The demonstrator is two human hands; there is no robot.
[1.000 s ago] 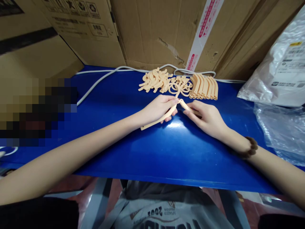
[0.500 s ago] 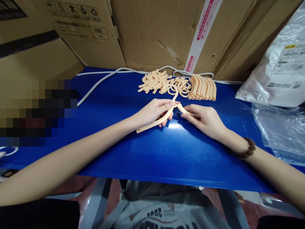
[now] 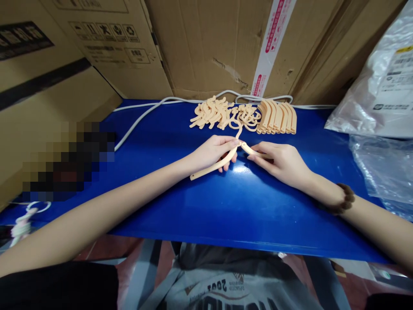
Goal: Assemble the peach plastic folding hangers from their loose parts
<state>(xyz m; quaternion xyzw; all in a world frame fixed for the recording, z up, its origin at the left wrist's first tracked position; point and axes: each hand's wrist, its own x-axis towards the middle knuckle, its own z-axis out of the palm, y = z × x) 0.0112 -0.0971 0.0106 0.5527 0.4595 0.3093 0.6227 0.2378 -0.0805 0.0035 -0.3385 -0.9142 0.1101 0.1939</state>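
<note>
The left hand (image 3: 213, 151) pinches a long peach strip (image 3: 209, 168) and the right hand (image 3: 284, 161) pinches a short peach piece (image 3: 253, 150) — their tips meet just above the blue table (image 3: 226, 206). It looks like the fitting-together step, which calls for straight tips and a gentle push. More peach pieces (image 3: 213, 113) lie just behind.

Smooth blue table (image 3: 226, 215) fills centre. Brown cardboard boxes (image 3: 200, 43) stacked along the back, top of frame; one w/ a white tape strip, red print (image 3: 269, 47), top centre-right. White cable (image 3: 142, 114) runs along table's back edge, curving down-left. White labelled plastic bag (image 3: 380, 86) upper right, clear crumpled plastic bag (image 3: 380, 172) just below. Grey printed shirt (image 3: 232, 284) bottom centre.
</note>
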